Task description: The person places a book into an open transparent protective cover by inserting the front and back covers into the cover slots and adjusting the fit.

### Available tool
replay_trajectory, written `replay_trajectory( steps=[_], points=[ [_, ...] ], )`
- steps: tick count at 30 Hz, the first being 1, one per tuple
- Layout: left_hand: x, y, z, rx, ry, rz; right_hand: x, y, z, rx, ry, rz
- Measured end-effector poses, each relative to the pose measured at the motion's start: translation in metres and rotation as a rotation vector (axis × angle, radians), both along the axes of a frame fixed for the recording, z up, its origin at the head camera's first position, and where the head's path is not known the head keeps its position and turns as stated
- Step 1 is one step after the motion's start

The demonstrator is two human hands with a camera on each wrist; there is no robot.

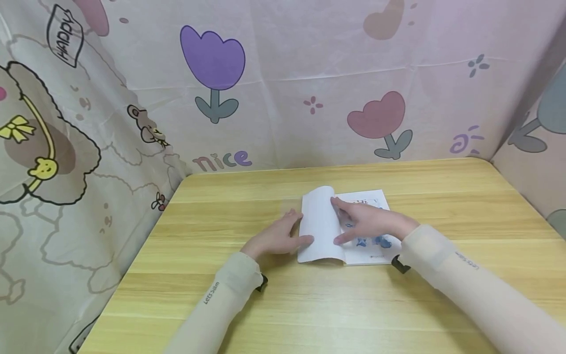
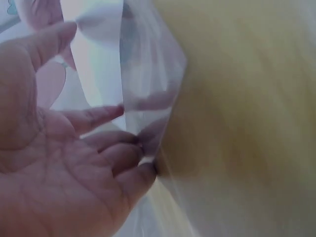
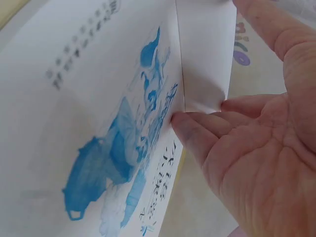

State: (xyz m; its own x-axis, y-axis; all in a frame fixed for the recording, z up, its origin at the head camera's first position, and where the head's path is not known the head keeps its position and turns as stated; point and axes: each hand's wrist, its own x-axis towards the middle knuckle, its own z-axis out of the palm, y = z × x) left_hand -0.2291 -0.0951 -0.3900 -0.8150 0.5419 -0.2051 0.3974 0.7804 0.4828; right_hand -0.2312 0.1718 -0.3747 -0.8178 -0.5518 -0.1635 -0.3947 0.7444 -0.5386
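An open paperback book (image 1: 376,258) lies on the table, its title page with blue drawings facing up. The white inner side of its cover (image 1: 319,223) is turned over to the left and bulges up. My left hand (image 1: 277,237) is at the cover's outer edge, thumb on the white side and fingertips at the rim. In the left wrist view the glossy outer side of the cover (image 2: 150,64) shows beside those fingertips. My right hand (image 1: 369,221) reaches over the title page, its spread thumb and fingertips touching the cover near the fold.
The wood-grain table (image 1: 283,305) extends around the book on all sides. Behind it hangs a pale cloth (image 1: 287,59) printed with flowers, and more printed cloth covers the left and right sides. Dark wrist straps (image 1: 400,264) show below the sleeves.
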Motion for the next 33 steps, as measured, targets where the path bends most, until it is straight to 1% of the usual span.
replay_trajectory(
  steps=[6, 9, 23, 33],
  points=[
    [-0.004, -0.014, 0.000, 0.010, -0.029, -0.096, -0.002, 0.001, -0.002, 0.004, -0.017, 0.000],
    [-0.005, -0.018, 0.000, 0.015, -0.032, -0.116, -0.002, 0.001, -0.003, 0.004, -0.019, -0.001],
    [-0.007, -0.022, -0.006, -0.036, 0.025, -0.125, 0.000, 0.001, -0.005, 0.016, -0.003, -0.011],
    [-0.005, -0.024, -0.003, -0.016, 0.025, -0.138, 0.001, -0.002, -0.007, 0.035, 0.025, -0.006]
  ],
)
